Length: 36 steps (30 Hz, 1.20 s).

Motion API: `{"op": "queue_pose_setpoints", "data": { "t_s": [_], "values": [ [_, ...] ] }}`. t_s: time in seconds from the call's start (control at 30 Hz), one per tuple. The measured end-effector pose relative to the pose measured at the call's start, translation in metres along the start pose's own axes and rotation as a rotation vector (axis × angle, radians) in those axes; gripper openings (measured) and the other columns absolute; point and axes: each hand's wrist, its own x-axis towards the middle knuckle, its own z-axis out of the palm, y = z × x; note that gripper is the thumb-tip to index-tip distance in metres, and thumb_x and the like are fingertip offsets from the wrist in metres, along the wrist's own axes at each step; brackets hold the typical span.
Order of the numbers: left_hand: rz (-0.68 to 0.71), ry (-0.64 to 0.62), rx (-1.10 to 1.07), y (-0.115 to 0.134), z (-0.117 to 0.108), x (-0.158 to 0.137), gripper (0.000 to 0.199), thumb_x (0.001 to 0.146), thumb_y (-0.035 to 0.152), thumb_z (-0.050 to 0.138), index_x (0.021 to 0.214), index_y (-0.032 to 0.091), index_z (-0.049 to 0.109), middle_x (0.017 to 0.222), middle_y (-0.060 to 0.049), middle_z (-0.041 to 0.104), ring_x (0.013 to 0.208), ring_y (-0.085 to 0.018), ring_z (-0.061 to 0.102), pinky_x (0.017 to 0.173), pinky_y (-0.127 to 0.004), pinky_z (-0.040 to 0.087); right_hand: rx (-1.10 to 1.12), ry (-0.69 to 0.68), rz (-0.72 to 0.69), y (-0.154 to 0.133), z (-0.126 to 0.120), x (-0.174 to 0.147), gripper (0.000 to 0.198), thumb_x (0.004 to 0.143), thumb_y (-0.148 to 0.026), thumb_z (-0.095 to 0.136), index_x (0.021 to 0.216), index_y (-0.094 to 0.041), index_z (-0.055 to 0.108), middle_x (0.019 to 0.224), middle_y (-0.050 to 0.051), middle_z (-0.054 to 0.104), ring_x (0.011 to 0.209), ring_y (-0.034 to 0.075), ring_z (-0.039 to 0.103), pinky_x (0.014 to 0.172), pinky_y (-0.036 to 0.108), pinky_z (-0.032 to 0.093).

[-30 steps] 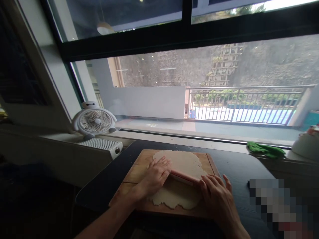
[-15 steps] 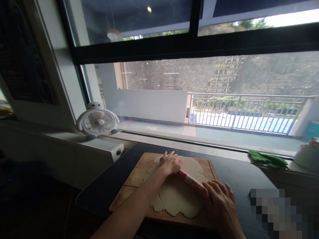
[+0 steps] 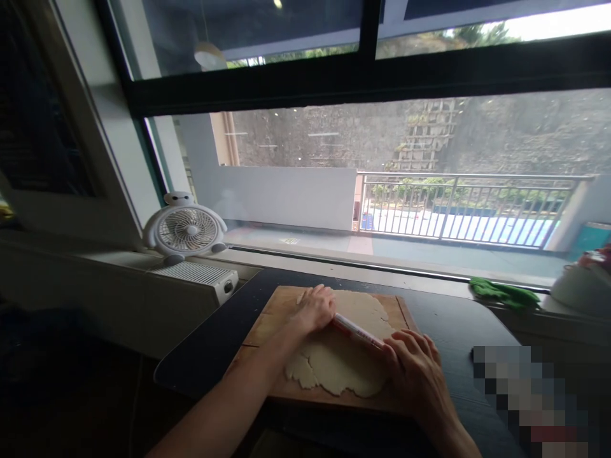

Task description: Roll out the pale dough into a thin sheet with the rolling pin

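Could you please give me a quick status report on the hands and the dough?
Both hands, left and right, on rolling pin. Dough flattened on board. Nothing obstructing.

light: daylight through the window (image 3: 382, 178), backlit | room: dim, left side near black | tabletop (image 3: 453, 324): dark | edges: frame lines bow | lower right: pixelated patch

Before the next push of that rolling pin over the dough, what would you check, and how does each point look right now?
1. Left hand on the slim pink rolling pin: ok.
2. Right hand on its other end: ok.
3. Pale flat dough sheet lies within the wooden cutting board: ok.
4. Board fully on the dark table: ok.
5. Dough evenly thick: cannot tell.
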Motion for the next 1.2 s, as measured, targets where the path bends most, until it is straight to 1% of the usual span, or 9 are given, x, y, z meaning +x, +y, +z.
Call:
{"op": "queue_pose_setpoints", "data": {
  "t_s": [0.1,0.17,0.3,0.47,0.57,0.77,0.87,1.03,1.2],
  "values": [
    [-0.031,-0.007,-0.005,0.007,0.004,0.029,0.033,0.091,0.029,0.036,0.104,0.02,0.065,0.118,-0.008,0.061,0.12,-0.027,0.046,0.101,-0.049,0.033,-0.006,0.023,0.017,0.003,0.002,-0.001,0.023,0.091,-0.036,0.041,0.103,-0.031,0.06,0.109,0.002,0.059,0.111,0.022,0.047,0.099,0.047,0.028],
    [-0.034,0.023,-0.004,0.006,0.005,0.017,0.034,0.092,0.029,0.035,0.108,0.019,0.063,0.12,-0.008,0.06,0.123,-0.026,0.043,0.103,-0.049,0.03,-0.003,0.022,0.001,0.003,0.002,-0.001,0.023,0.091,-0.036,0.042,0.104,-0.032,0.06,0.109,0.002,0.059,0.112,0.022,0.046,0.1,0.047,0.028],
    [0.021,0.161,-0.013,-0.006,-0.003,-0.06,0.039,0.094,0.031,0.031,0.125,0.021,0.053,0.133,-0.005,0.051,0.129,-0.021,0.037,0.11,-0.043,0.023,0.017,0.001,-0.025,-0.002,-0.003,0.0,0.023,0.09,-0.036,0.043,0.104,-0.032,0.061,0.111,0.002,0.059,0.116,0.023,0.044,0.103,0.047,0.024],
    [0.089,0.153,0.01,-0.012,-0.024,-0.132,0.048,0.093,0.031,0.035,0.139,0.021,0.034,0.142,-0.004,0.039,0.131,-0.02,0.034,0.11,-0.041,0.025,0.039,-0.041,-0.044,-0.008,-0.012,0.003,0.026,0.091,-0.036,0.041,0.101,-0.032,0.064,0.113,0.001,0.059,0.119,0.022,0.041,0.105,0.046,0.022],
    [0.073,0.137,0.01,-0.008,-0.026,-0.114,0.041,0.094,0.03,0.033,0.131,0.019,0.045,0.137,-0.006,0.047,0.128,-0.02,0.039,0.11,-0.042,0.025,0.021,-0.04,-0.032,-0.009,-0.011,0.004,0.028,0.092,-0.036,0.039,0.098,-0.032,0.066,0.113,0.001,0.059,0.118,0.022,0.042,0.105,0.047,0.022],
    [0.035,0.051,0.005,0.008,-0.011,-0.012,0.032,0.091,0.03,0.037,0.084,0.018,0.066,0.095,-0.008,0.068,0.099,-0.022,0.058,0.097,-0.042,0.037,-0.067,-0.039,-0.005,0.0,-0.002,0.003,0.03,0.092,-0.037,0.037,0.095,-0.032,0.067,0.112,0.001,0.061,0.118,0.024,0.043,0.104,0.052,0.021],
    [0.026,0.07,0.0,0.011,-0.005,0.002,0.03,0.09,0.032,0.04,0.087,0.019,0.067,0.101,-0.008,0.067,0.104,-0.023,0.056,0.096,-0.042,0.038,-0.134,-0.076,-0.005,-0.001,-0.005,0.006,0.031,0.092,-0.038,0.037,0.093,-0.029,0.067,0.111,0.003,0.062,0.122,0.027,0.041,0.104,0.054,0.019],
    [0.043,0.189,-0.069,-0.001,-0.011,-0.068,0.036,0.093,0.033,0.035,0.117,0.021,0.058,0.127,-0.006,0.056,0.125,-0.022,0.041,0.108,-0.044,0.026,-0.075,-0.27,-0.052,-0.043,-0.009,0.018,0.038,0.094,-0.035,0.03,0.096,-0.022,0.065,0.122,0.007,0.057,0.129,0.024,0.033,0.105,0.041,0.025],
    [0.038,0.169,-0.037,-0.017,-0.028,-0.137,0.045,0.093,0.03,0.034,0.137,0.02,0.038,0.141,-0.004,0.04,0.132,-0.019,0.033,0.11,-0.042,0.024,0.008,-0.34,0.023,-0.077,0.008,0.044,0.045,0.095,-0.042,0.023,0.107,-0.022,0.06,0.131,0.007,0.05,0.13,0.023,0.032,0.105,0.042,0.022]
  ]
}}
